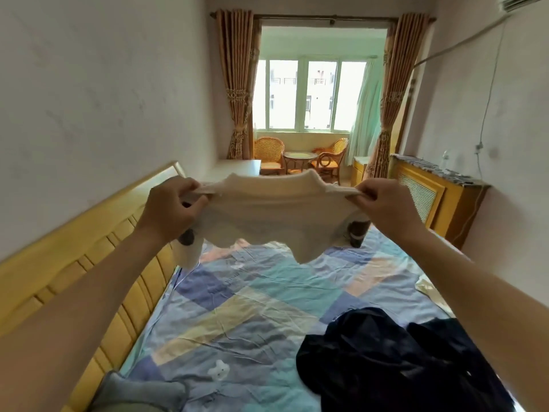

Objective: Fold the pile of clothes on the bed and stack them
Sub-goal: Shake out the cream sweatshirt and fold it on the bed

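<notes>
Cloth stretched taut in the air: I hold a cream knit garment above the bed, my left hand and right hand each pinching one end of its top edge, fingers curled round the soft, fuzzy fabric. Its lower hem sags to a point over the crumpled patchwork sheet. A dark, rumpled heap of clothes lies at my right, a grey piece near the yellow slatted headboard. The garment hides part of the far bed.
</notes>
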